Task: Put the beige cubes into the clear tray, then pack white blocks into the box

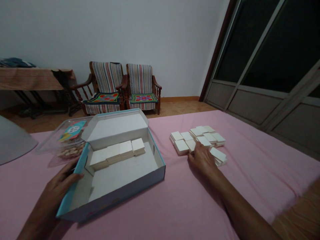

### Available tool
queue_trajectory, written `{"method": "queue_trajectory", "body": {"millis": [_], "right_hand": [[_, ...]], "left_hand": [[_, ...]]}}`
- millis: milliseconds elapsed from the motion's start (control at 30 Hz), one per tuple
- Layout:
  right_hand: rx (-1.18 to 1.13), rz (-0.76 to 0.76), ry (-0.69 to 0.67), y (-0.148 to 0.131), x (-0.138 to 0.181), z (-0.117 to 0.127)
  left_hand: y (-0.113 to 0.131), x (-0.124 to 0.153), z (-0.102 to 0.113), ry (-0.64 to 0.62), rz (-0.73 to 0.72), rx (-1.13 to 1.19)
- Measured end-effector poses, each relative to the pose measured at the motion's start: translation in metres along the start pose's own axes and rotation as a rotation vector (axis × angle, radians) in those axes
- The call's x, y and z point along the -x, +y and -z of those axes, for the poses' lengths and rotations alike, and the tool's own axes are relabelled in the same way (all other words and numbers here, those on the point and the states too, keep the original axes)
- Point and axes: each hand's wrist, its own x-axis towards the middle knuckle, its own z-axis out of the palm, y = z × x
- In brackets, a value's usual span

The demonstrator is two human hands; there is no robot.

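Observation:
An open box [155,173] with light blue rims and a white inside lies on the pink cloth [175,206]. A row of white square tile stacks [117,151] sits inside it near the back. My left hand [58,185] grips the box's left rim, thumb over the edge. To the right lie several low stacks of white square tiles [197,136] on the cloth. My right hand [202,158] rests on the near side of these stacks, fingers curled over a tile; the fingertips are hidden.
A clear plastic container [67,143] with nuts and a coloured label sits behind the box's left corner. Two striped wooden armchairs [122,88] stand by the far wall. Dark glass doors [262,60] fill the right side. The cloth's edge drops off at right.

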Motion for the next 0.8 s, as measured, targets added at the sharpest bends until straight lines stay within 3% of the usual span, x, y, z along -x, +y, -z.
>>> {"method": "queue_trajectory", "body": {"millis": [333,800], "right_hand": [[0.162,-0.04,0.009,-0.0079,-0.0071,-0.005],[0.142,-0.034,-0.022,-0.0029,-0.0053,-0.0071]], "left_hand": [[-0.0046,-0.0048,0.0036,-0.024,-0.009,-0.048],[-0.0003,-0.002,-0.0007,0.019,-0.031,-0.036]]}}
